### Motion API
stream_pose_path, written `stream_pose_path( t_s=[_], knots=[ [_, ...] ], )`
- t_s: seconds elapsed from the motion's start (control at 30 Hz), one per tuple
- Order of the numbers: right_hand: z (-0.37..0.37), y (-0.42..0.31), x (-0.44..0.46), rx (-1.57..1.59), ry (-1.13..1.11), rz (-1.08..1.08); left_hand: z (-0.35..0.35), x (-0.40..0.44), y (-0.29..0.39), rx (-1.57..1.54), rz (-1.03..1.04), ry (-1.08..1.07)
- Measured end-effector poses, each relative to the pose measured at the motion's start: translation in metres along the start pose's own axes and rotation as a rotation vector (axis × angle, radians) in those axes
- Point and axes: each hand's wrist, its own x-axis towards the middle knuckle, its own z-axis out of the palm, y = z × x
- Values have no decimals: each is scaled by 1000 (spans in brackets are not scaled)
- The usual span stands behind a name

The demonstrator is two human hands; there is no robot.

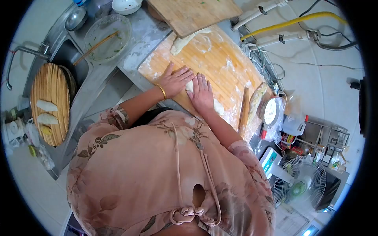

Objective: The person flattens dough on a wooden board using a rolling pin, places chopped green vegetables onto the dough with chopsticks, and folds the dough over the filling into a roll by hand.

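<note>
Under my two hands on the floured wooden board lies a small piece of white dough, mostly covered. My left hand, with a gold bracelet at the wrist, rests flat on the dough's left side, fingers stretched out and thumb apart. Against its right side, my right hand lies palm down with straight fingers. Another lump of dough sits by my right wrist. Farther right is a rolling pin, beside a long floury piece that I cannot make out clearly. A flattened dough strip lies at the back.
A second wooden board overhangs the far edge. On the left, a glass bowl holds chopsticks, and a round slatted tray with two dumplings rests by the sink. A scale and fan stand right.
</note>
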Motion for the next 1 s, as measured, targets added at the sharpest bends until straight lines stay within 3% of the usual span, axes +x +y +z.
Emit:
stream_pose_path(
  t_s=[0.1, 0.2, 0.4, 0.6, 0.7, 0.8, 1.0],
  knots=[
    [-10, 2, -1, 85, 19, 24, -23, 6, 3, -43, -18, -144],
    [-24, 3, -10, 103, 48, 95, -11, 5, 2, -198, 12, 88],
    [-9, 26, -37, 6, 53, 108, 6, 11, 8, -91, 113, -110],
    [-10, 28, -39, 78, 86, 115, -9, 13, 11, -100, 118, -12],
    [-22, 26, -50, 87, 108, 148, -27, 18, 22, -115, 206, -68],
    [-17, 38, -61, 13, 46, 140, -2, 29, 31, -105, 367, -33],
    [-21, 41, -65, 157, 95, 160, -2, 34, 36, -59, 328, -50]
  ],
)
